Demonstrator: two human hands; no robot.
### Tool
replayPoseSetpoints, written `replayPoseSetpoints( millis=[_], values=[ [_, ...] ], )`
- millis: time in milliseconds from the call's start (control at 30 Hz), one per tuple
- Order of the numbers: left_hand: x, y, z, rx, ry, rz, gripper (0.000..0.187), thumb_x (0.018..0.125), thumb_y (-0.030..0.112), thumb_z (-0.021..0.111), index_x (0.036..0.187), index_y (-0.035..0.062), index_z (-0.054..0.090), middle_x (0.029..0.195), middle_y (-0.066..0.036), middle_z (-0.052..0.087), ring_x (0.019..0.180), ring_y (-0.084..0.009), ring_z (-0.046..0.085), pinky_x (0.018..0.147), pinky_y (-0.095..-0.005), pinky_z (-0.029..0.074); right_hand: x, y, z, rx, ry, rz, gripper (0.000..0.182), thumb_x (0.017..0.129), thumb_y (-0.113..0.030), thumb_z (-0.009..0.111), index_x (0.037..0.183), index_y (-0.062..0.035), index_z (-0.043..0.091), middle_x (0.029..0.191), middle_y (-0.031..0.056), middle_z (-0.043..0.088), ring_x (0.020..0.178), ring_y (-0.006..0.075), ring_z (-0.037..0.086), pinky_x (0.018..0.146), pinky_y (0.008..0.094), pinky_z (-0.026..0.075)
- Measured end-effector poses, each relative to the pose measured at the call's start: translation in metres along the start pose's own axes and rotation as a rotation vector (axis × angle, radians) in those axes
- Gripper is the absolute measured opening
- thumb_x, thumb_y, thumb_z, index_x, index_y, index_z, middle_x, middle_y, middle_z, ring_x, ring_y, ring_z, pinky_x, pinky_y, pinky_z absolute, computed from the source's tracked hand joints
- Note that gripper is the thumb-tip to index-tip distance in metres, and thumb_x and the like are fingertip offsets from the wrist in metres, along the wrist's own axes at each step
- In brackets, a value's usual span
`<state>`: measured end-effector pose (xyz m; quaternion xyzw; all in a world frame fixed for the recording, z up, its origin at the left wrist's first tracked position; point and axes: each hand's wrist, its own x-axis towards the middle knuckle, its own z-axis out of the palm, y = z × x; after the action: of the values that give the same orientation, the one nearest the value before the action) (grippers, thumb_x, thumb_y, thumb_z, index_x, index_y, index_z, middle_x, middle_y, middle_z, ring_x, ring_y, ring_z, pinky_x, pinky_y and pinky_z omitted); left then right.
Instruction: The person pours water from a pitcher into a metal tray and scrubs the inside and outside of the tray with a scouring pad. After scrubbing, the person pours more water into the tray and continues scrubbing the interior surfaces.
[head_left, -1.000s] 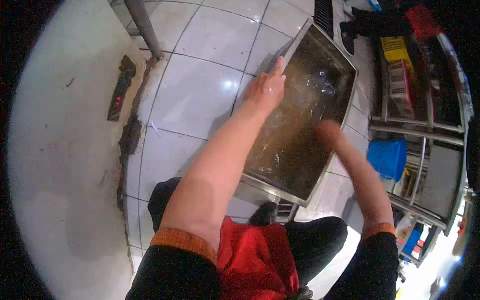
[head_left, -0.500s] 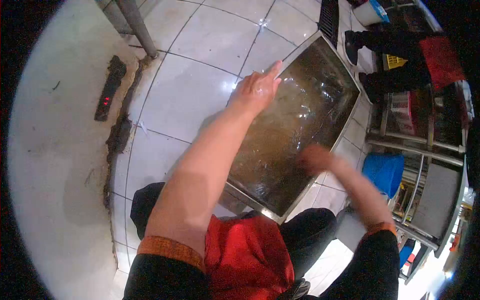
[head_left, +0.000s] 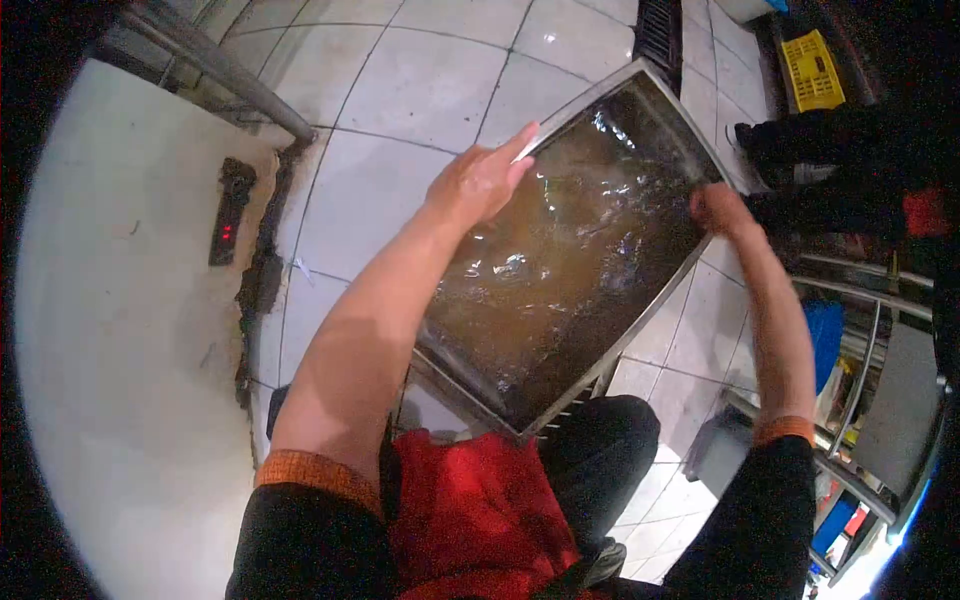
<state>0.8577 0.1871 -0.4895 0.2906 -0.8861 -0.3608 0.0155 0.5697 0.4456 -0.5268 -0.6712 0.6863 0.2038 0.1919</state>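
A rectangular metal basin (head_left: 620,338) filled with murky brown water (head_left: 560,260) is in front of my knees, above the tiled floor. My left hand (head_left: 478,184) grips its left rim, with the index finger stretched along the edge and the thumb on the inner side. At the right rim, near the far corner, my right hand (head_left: 718,210) is closed around the edge, its fingers partly hidden. The water surface is rippled and glinting. A red apron (head_left: 475,500) covers my lap.
A floor drain grate (head_left: 657,40) lies beyond the basin. Another person's dark-clothed legs (head_left: 815,150) are at the far right, near a yellow basket (head_left: 812,70). Metal racks (head_left: 870,290) and a blue bucket (head_left: 825,340) line the right. A pipe (head_left: 240,75) stands left.
My right hand has moved from over the near right side to the far right rim and closed there. My left hand has shifted slightly back along the left rim. The basin looks turned or tilted slightly.
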Motion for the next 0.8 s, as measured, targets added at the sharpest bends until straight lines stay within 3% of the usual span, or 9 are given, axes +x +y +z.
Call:
replayPoseSetpoints(
  millis=[100,200,233,300,400,467,600,700,800],
  values=[
    [0.007,0.001,-0.001,0.017,0.008,0.032,0.045,0.095,0.038,0.046,0.139,0.0332,0.038,0.102,-0.02,0.064,0.097,-0.0401,0.06,0.082,-0.0479,0.05,0.005,0.012,-0.006,-0.304,0.061,0.249,0.015,0.075,-0.018,0.063,0.084,-0.008,0.069,0.08,0.0144,0.067,0.077,0.0305,0.066,0.072,0.0428,0.051],
    [0.002,-0.007,0.004,-0.026,-0.015,0.05,0.044,0.095,0.042,0.045,0.139,0.0371,0.038,0.104,-0.019,0.064,0.099,-0.0383,0.06,0.084,-0.0472,0.05,-0.028,0.004,-0.064,0.179,-0.123,0.092,0.014,0.073,-0.016,0.066,0.083,-0.0075,0.07,0.082,0.0141,0.068,0.075,0.0309,0.066,0.069,0.0423,0.053],
    [0.003,-0.003,0.005,-0.03,-0.055,0.032,0.044,0.096,0.043,0.044,0.139,0.0385,0.037,0.106,-0.018,0.063,0.101,-0.0373,0.06,0.085,-0.0469,0.05,-0.017,0.036,-0.06,0.026,-0.429,0.258,0.014,0.073,-0.015,0.067,0.086,-0.0089,0.07,0.088,0.0133,0.069,0.075,0.0327,0.066,0.068,0.0419,0.054],
    [0.006,0.001,0.0,0.008,-0.092,0.002,0.044,0.096,0.045,0.041,0.14,0.0419,0.035,0.117,-0.015,0.059,0.108,-0.0342,0.058,0.091,-0.0468,0.048,-0.014,0.053,-0.044,-0.079,-0.263,0.526,0.016,0.075,-0.017,0.066,0.088,-0.0087,0.07,0.09,0.0148,0.068,0.078,0.0334,0.065,0.069,0.0425,0.053],
    [0.008,-0.002,0.012,-0.009,-0.024,0.058,0.043,0.095,0.042,0.045,0.138,0.0386,0.039,0.108,-0.018,0.063,0.104,-0.0362,0.059,0.087,-0.0474,0.049,0.002,-0.016,0.03,-0.238,-0.182,0.322,0.016,0.078,-0.016,0.061,0.088,-0.0075,0.07,0.091,0.0166,0.067,0.08,0.0329,0.065,0.07,0.0428,0.053],
    [0.019,-0.005,0.014,-0.029,0.037,0.128,0.043,0.095,0.041,0.047,0.137,0.037,0.04,0.104,-0.019,0.064,0.101,-0.0374,0.06,0.085,-0.0476,0.049,-0.008,-0.043,-0.017,-0.001,-0.347,0.136,0.017,0.08,-0.016,0.058,0.088,-0.0068,0.07,0.091,0.0179,0.067,0.082,0.0325,0.065,0.071,0.0429,0.053],
    [0.017,-0.008,0.022,-0.077,0.006,0.157,0.043,0.094,0.041,0.047,0.137,0.0363,0.041,0.104,-0.02,0.064,0.097,-0.0393,0.061,0.084,-0.0479,0.05,-0.015,0.014,-0.047,-0.042,-0.546,0.291,0.019,0.084,-0.017,0.055,0.092,-0.0092,0.071,0.094,0.0167,0.067,0.086,0.0346,0.064,0.077,0.0444,0.051],
    [0.021,0.0,0.008,-0.055,-0.06,0.14,0.043,0.094,0.043,0.046,0.137,0.0365,0.041,0.106,-0.02,0.063,0.098,-0.0394,0.061,0.085,-0.0481,0.05,-0.005,0.0,0.022,-0.178,-0.342,0.285,0.016,0.084,-0.017,0.058,0.088,-0.0097,0.071,0.088,0.0152,0.068,0.082,0.0307,0.065,0.074,0.0422,0.051],
    [0.026,0.0,0.009,-0.07,-0.102,0.161,0.043,0.094,0.044,0.046,0.137,0.0375,0.042,0.108,-0.02,0.063,0.101,-0.0389,0.06,0.087,-0.0483,0.049,-0.031,-0.002,0.003,0.275,-0.385,0.172,0.013,0.084,-0.017,0.06,0.085,-0.0102,0.072,0.082,0.0136,0.068,0.077,0.0268,0.066,0.071,0.0401,0.052]
  ],
)
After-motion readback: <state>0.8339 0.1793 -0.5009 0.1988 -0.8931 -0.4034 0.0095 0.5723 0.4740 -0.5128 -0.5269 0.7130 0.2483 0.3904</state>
